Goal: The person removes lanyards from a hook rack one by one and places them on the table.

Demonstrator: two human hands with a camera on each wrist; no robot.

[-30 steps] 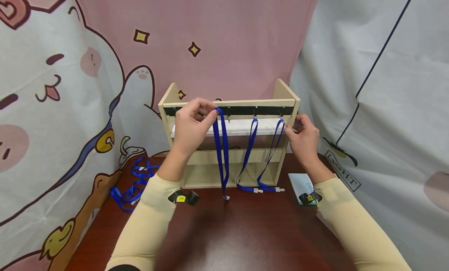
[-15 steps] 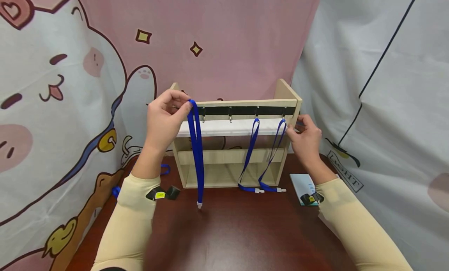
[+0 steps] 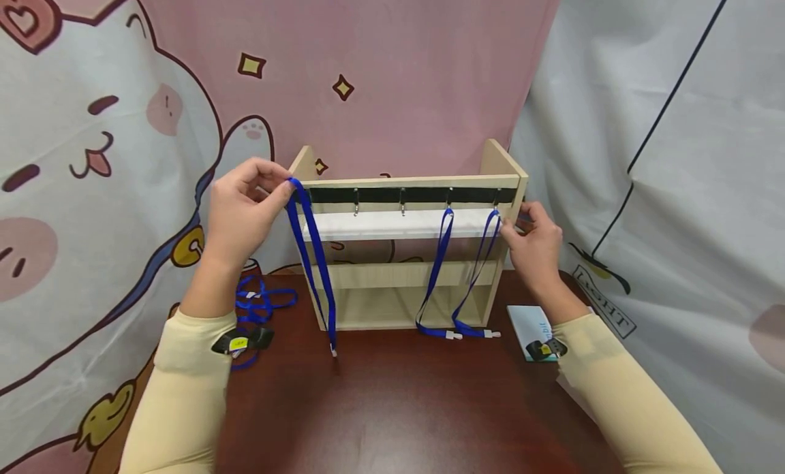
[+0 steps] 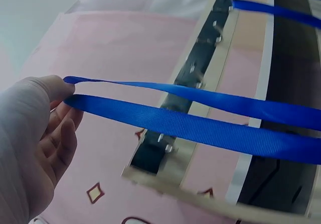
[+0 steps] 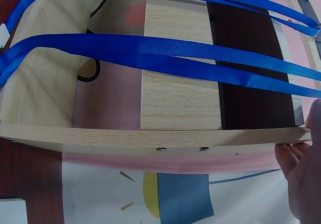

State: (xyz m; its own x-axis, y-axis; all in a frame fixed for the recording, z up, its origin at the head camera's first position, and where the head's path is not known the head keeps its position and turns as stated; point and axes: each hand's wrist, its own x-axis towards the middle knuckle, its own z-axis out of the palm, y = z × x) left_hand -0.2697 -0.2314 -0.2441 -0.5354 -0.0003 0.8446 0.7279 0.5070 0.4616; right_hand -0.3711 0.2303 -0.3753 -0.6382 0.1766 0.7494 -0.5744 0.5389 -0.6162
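Note:
My left hand [image 3: 242, 208] pinches the top of a blue lanyard [image 3: 326, 283] between thumb and fingers, at the upper left corner of a small wooden shelf [image 3: 392, 275]. The lanyard's two strands hang down across the shelf's left side to a small pale end piece. In the left wrist view the strap [image 4: 165, 122] stretches in front of a dark strip [image 4: 205, 33] with metal hooks. My right hand [image 3: 535, 241] grips the shelf's right side panel [image 5: 165, 136], thumb on one face and fingers on the other. Two more blue lanyards [image 3: 437, 256] hang from the right-hand hooks.
A loose heap of blue lanyards [image 3: 260, 304] lies on the dark red table [image 3: 392, 399] at the left, partly behind my left forearm. A light blue flat box or booklet [image 3: 521, 323] lies at the right. Printed cloth [image 3: 429, 72] stands behind the shelf.
My left hand has carried the lanyard leftward along the hook strip, from near the middle hooks to the shelf's left corner. My right hand stays on the side panel.

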